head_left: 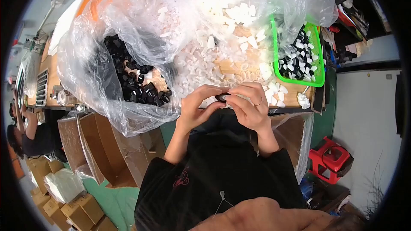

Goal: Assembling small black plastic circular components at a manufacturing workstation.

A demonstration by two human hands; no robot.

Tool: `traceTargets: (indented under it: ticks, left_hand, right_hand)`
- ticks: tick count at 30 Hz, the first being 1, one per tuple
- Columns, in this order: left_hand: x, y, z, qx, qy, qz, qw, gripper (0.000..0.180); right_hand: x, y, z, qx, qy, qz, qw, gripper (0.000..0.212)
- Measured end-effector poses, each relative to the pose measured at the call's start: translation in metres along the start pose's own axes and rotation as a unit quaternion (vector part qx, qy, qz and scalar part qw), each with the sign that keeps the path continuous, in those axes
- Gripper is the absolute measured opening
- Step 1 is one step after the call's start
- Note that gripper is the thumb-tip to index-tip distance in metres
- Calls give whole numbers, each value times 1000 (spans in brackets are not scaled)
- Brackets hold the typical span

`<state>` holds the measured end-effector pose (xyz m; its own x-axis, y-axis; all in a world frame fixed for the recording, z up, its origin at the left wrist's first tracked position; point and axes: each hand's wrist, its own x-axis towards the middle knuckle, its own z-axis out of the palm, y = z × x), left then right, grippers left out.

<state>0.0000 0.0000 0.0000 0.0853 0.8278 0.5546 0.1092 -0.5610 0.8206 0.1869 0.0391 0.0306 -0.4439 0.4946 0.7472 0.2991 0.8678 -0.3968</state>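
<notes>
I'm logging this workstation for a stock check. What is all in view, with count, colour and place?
small black plastic cap: one, black, pinched between both hands
loose black plastic caps: many, black, in clear plastic bag, left
loose white plastic pieces: many, white and clear, across wooden table
green plastic basket: one, green, right, holding black-and-white parts
cardboard boxes: several, brown, floor lower left
red plastic stool: one, red, floor right
left hand: one, holding cap
right hand: one, ringed, holding cap

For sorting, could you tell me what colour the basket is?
Bright green basket, clearest in the head view.
</notes>
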Motion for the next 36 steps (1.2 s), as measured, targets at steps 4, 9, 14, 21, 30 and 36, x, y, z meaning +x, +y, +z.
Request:
traceTargets:
  ticks: [4, 9, 14, 21, 30, 36]
  left_hand:
    - [1, 1, 2, 19, 12, 8, 1000, 39]
    - [0, -1, 5, 9, 18, -2, 1000, 40]
    - [0, 1, 5, 38, 27, 4, 999, 40]
    - [-5, -3, 5, 57, 38, 2, 998, 38]
    - [-6, -12, -1, 64, 58, -102, 991, 35]
    - [-5, -18, 5, 39, 115, -163, 979, 31]
  right_hand:
    - [2, -4, 0, -19, -16, -4, 1000, 24]
    - [-4, -2, 0, -32, 2, -1, 999, 22]
    - [0, 0, 2, -30, -3, 17, 999, 19]
    - [-7, 5, 6, 37, -35, 39, 998, 16]
    - [-27, 97, 30, 258, 58, 403, 876, 11]
    - [-27, 131, 73, 35, -114, 287, 950, 16]
